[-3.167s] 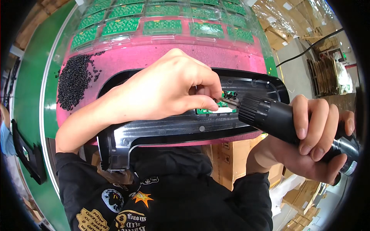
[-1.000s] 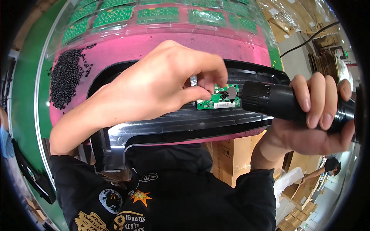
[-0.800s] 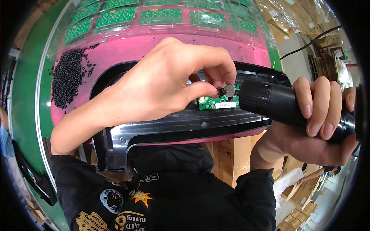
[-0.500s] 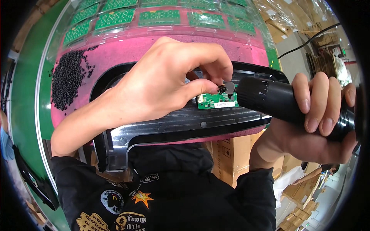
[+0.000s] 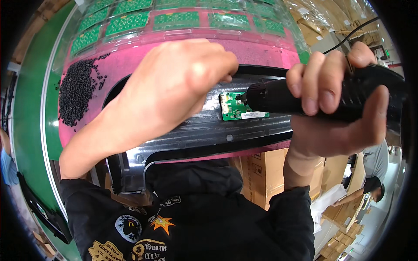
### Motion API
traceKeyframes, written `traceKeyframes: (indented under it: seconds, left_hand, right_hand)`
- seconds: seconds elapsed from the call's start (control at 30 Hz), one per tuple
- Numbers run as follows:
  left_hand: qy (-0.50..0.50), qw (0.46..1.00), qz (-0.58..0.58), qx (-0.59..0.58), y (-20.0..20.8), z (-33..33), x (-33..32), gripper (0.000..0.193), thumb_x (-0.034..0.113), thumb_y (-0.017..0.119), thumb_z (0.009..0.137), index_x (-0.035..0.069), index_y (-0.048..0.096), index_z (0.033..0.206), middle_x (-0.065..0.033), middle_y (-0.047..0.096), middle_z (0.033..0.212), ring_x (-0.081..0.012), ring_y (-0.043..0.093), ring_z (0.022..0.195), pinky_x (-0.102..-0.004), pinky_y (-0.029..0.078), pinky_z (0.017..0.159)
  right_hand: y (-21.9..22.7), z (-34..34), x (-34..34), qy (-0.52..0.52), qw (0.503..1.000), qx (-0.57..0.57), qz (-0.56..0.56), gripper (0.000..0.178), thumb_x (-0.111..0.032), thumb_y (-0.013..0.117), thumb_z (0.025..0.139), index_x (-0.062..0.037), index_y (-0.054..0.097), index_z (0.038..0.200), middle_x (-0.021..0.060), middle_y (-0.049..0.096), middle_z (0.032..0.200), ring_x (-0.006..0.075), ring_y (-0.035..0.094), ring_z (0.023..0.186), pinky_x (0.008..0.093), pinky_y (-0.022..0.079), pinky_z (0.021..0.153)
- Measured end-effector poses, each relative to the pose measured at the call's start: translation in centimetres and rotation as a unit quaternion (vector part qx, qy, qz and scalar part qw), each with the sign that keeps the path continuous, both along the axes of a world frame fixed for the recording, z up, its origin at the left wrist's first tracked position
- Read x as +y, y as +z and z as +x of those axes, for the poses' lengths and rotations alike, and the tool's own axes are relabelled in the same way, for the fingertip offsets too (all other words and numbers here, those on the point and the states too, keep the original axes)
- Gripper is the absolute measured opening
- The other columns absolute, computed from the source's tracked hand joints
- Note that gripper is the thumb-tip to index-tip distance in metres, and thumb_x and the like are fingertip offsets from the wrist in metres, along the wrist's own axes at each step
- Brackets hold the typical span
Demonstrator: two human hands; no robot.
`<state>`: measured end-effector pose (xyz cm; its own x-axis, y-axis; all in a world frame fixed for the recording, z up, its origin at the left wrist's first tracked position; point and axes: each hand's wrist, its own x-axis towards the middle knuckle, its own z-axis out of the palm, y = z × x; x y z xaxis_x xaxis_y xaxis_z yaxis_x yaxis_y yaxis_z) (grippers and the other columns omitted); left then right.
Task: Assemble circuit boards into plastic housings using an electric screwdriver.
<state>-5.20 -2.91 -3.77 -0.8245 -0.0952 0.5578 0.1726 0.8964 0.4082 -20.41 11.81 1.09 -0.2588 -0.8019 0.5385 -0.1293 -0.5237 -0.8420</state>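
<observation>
My right hand grips a black electric screwdriver, which lies nearly level and points left. Its tip end is over a small green circuit board with a white connector and a white label. Under the board lies a long black curved plastic housing. My left hand is raised over the housing, left of the board, with its fingers curled in; its fingertips and anything in them are hidden behind the hand. A few dark bits show at the screwdriver's tip, too small to tell apart.
A heap of small black screws lies on the pink mat at the left. Clear trays of green circuit boards stand at the back. Cardboard boxes are below right, a dark cable runs at upper right, and another person is farther off.
My left hand, which pinched a small cluster of black screws by the screwdriver's tip, has moved up and left. The screwdriver has moved left over the board, and my right hand has risen.
</observation>
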Motion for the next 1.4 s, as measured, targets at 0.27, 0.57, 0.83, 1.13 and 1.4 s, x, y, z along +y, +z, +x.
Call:
traceKeyframes:
  seconds: [0.27, 0.57, 0.83, 1.13, 1.4]
  left_hand:
    - [0.035, 0.999, 0.033, -0.002, -0.4, -0.3, -0.6, 0.015, -0.006, 0.068, 0.078, -0.004, 0.06, 0.091, -0.0172, 0.06, 0.078, -0.0374, 0.061, 0.073, -0.0418, 0.047, 0.062]
    - [0.075, 0.997, 0.025, -0.022, -1.0, -0.2, 0.0, 0.016, 0.009, 0.064, 0.09, -0.002, 0.055, 0.083, -0.0181, 0.055, 0.075, -0.0394, 0.056, 0.074, -0.0458, 0.045, 0.066]
    - [0.104, 0.994, 0.003, -0.03, -1.0, 0.3, 0.0, 0.01, 0.007, 0.06, 0.09, -0.001, 0.054, 0.086, -0.0168, 0.054, 0.08, -0.0393, 0.054, 0.078, -0.0456, 0.045, 0.069]
    - [0.038, 0.999, -0.014, -0.01, -2.1, 0.0, -0.9, 0.019, 0.004, 0.07, 0.078, 0.001, 0.06, 0.094, -0.0121, 0.06, 0.083, -0.034, 0.057, 0.082, -0.0431, 0.046, 0.072]
    - [0.065, 0.986, 0.015, -0.151, -0.5, 0.2, 0.0, 0.008, 0.009, 0.07, 0.08, 0.004, 0.065, 0.084, -0.0079, 0.062, 0.08, -0.0306, 0.057, 0.087, -0.0435, 0.044, 0.075]
  right_hand:
    - [-2.1, 1.6, -1.7, -0.136, 0.99, -0.037, 0.018, 0.034, -0.036, 0.047, 0.097, -0.0049, 0.05, 0.109, 0.0018, 0.045, 0.062, 0.0131, 0.042, 0.052, 0.0317, 0.04, 0.058]
    - [-3.4, 0.4, -2.7, -0.072, 0.996, -0.041, 0.022, 0.032, -0.035, 0.046, 0.098, -0.0047, 0.048, 0.108, 0.0022, 0.045, 0.061, 0.0134, 0.042, 0.052, 0.032, 0.041, 0.058]
    - [-3.5, -0.3, -4.6, 0.084, 0.995, -0.041, 0.027, 0.03, -0.034, 0.05, 0.096, -0.0052, 0.046, 0.104, 0.0011, 0.044, 0.06, 0.0117, 0.04, 0.049, 0.029, 0.037, 0.053]
    - [-3.9, -0.3, -4.2, 0.068, 0.997, -0.02, 0.015, 0.034, -0.037, 0.053, 0.094, -0.0052, 0.047, 0.106, 0.0005, 0.044, 0.058, 0.0107, 0.039, 0.047, 0.0276, 0.035, 0.049]
    - [-3.1, -0.1, -1.8, -0.001, 0.999, -0.009, -0.033, 0.036, -0.036, 0.059, 0.094, -0.0072, 0.045, 0.111, 0.0056, 0.049, 0.061, 0.0155, 0.048, 0.052, 0.033, 0.045, 0.055]
